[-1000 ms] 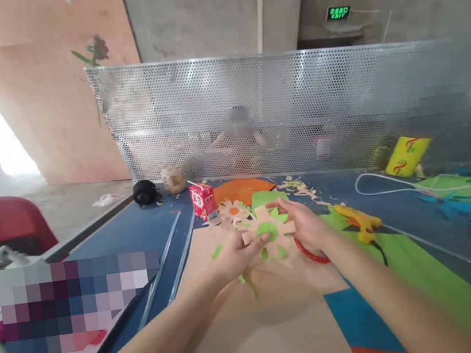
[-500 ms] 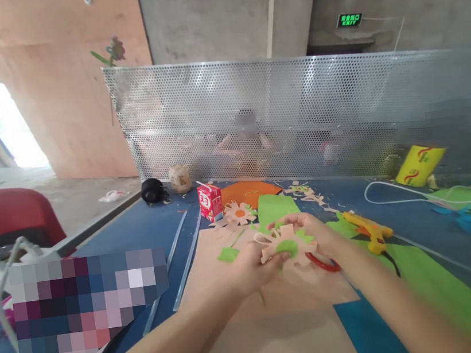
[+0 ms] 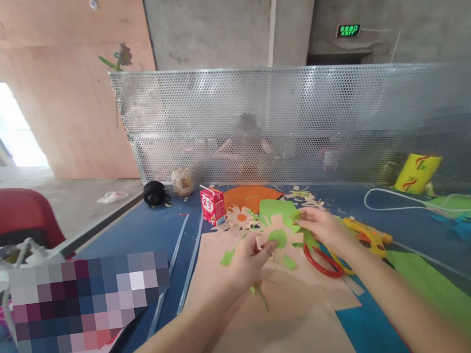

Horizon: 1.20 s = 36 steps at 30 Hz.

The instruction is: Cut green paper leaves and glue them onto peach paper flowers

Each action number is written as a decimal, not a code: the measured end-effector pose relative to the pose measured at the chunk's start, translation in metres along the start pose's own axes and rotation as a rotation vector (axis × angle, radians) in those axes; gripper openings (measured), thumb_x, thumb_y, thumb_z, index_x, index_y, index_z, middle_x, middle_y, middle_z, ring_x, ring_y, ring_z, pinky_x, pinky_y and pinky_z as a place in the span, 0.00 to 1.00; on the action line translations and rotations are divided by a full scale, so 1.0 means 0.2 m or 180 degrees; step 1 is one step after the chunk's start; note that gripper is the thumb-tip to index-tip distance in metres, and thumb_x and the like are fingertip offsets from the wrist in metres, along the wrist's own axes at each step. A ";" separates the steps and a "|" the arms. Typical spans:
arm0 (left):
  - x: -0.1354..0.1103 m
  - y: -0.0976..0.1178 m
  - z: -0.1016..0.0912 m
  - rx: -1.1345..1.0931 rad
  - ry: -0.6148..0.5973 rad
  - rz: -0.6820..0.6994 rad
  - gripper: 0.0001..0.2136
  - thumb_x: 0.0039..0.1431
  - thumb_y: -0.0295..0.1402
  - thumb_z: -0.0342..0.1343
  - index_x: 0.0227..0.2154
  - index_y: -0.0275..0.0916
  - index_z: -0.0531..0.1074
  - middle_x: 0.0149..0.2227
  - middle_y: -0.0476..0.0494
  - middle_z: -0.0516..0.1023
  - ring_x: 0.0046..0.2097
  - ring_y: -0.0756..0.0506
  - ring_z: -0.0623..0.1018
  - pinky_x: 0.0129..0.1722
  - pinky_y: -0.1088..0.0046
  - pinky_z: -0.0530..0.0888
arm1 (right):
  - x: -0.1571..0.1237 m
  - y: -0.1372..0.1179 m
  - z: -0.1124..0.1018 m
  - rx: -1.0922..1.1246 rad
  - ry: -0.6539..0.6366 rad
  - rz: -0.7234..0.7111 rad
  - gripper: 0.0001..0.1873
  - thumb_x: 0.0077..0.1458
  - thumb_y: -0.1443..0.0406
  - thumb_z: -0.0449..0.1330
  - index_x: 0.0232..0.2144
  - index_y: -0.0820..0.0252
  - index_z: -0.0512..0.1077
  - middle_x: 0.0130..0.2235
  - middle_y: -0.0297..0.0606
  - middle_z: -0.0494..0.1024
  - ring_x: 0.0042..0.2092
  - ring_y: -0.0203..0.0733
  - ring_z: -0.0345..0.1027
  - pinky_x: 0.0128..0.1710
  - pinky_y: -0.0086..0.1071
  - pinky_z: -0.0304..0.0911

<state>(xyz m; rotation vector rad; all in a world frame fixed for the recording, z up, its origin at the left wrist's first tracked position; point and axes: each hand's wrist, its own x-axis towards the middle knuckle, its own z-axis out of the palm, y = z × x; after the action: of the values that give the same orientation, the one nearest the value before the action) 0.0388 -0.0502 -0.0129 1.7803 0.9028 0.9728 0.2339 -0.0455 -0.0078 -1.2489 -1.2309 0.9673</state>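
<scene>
Above a tan sheet (image 3: 265,334) on the blue table, both hands hold a paper flower (image 3: 279,237) with tan petals, green leaves and a round green centre. My left hand (image 3: 246,260) pinches its lower left side, thumb near the centre. My right hand (image 3: 323,230) grips the right edge, fingers closed on a petal or leaf. A thin green stem (image 3: 260,295) hangs below the left hand. Red-handled scissors (image 3: 321,260) lie on the table just under the right hand.
A red juice carton (image 3: 213,205), a second paper flower (image 3: 241,217), orange and green sheets and paper scraps lie behind. A yellow glue gun (image 3: 371,234) with white cable lies right. A perforated metal screen (image 3: 297,116) closes the far edge; a person sits behind it. Red chair at left.
The flower has been lifted and turned slightly between both hands, its green centre now facing the camera. The view shifted a little to the left and down.
</scene>
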 end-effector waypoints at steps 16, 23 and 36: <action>0.04 -0.04 -0.08 -0.1190 0.0573 -0.0151 0.12 0.43 0.39 0.57 0.25 0.35 0.65 0.27 0.48 0.69 0.25 0.53 0.68 0.23 0.77 0.65 | -0.18 -0.04 0.21 -0.0038 -0.0606 0.0273 0.12 0.40 0.59 0.61 0.27 0.62 0.74 0.29 0.37 0.76 0.31 0.39 0.68 0.31 0.31 0.63; 0.04 -0.05 -0.08 -0.0808 0.0393 -0.0222 0.12 0.44 0.40 0.56 0.24 0.34 0.66 0.23 0.49 0.69 0.22 0.54 0.67 0.21 0.78 0.64 | -0.19 -0.07 0.22 0.0058 -0.0753 0.0353 0.11 0.40 0.60 0.61 0.28 0.60 0.73 0.29 0.34 0.74 0.31 0.37 0.67 0.30 0.29 0.61; 0.03 -0.04 0.05 -0.0977 0.0212 -0.0375 0.05 0.44 0.31 0.54 0.23 0.35 0.63 0.22 0.50 0.69 0.24 0.53 0.70 0.17 0.81 0.65 | -0.19 -0.10 0.07 0.0136 -0.1814 0.0787 0.06 0.43 0.66 0.58 0.27 0.62 0.71 0.27 0.34 0.71 0.30 0.35 0.66 0.30 0.28 0.61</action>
<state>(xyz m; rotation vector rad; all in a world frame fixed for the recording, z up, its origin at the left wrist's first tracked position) 0.0483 -0.0465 -0.0212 1.4289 0.8395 1.0384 0.2136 -0.0822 0.0057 -1.1447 -1.4947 1.5982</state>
